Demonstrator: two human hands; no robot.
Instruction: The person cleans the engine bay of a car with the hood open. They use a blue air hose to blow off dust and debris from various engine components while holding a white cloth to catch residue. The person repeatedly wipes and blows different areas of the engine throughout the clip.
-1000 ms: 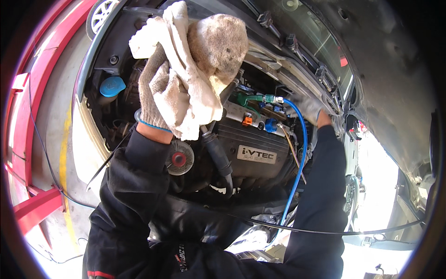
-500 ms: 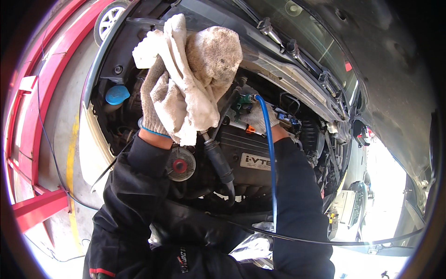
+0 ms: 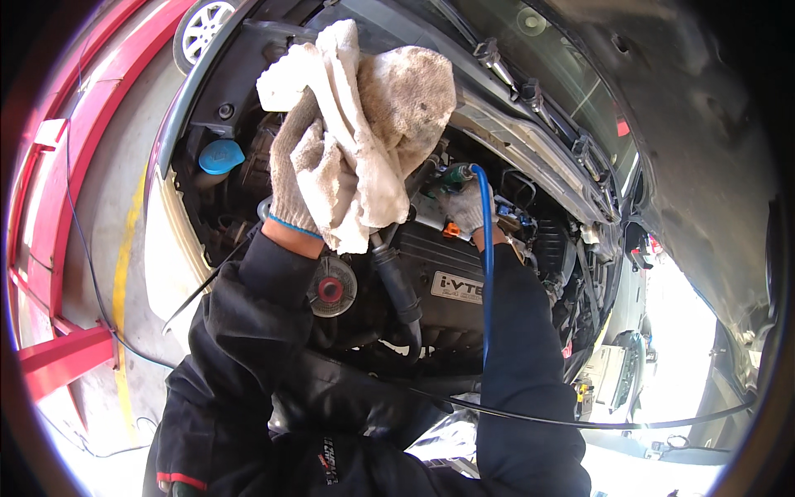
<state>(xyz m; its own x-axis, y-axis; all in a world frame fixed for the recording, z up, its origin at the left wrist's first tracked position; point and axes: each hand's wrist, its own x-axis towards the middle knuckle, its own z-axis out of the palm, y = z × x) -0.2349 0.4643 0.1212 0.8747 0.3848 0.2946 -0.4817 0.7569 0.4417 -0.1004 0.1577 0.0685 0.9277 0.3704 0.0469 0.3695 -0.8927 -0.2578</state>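
Note:
My left hand point(image 3: 291, 178), in a knitted work glove with a blue cuff edge, grips a bunched, stained off-white rag point(image 3: 352, 145) above the engine. The rag hides part of my fingers and some of the engine bay below. Further right, my gloved right hand point(image 3: 469, 207) is closed round a green tool point(image 3: 456, 176) with a blue hose point(image 3: 487, 282) running from it back along my forearm. The tool's front end is hard to make out. Just left of that hand shows a small orange piece point(image 3: 451, 229). Beneath lies a black engine cover point(image 3: 435, 248).
Left of my hands are a blue reservoir cap point(image 3: 221, 156) and a round red-centred disc point(image 3: 330, 288). The raised hood point(image 3: 696, 141) rises at the right. A black cable point(image 3: 580, 424) crosses in front of me. A red metal frame point(image 3: 74, 190) stands on the floor at left.
The view has shifted a little, so the rag and engine sit slightly further right. My right hand and the green tool have turned slightly; both hands keep their holds.

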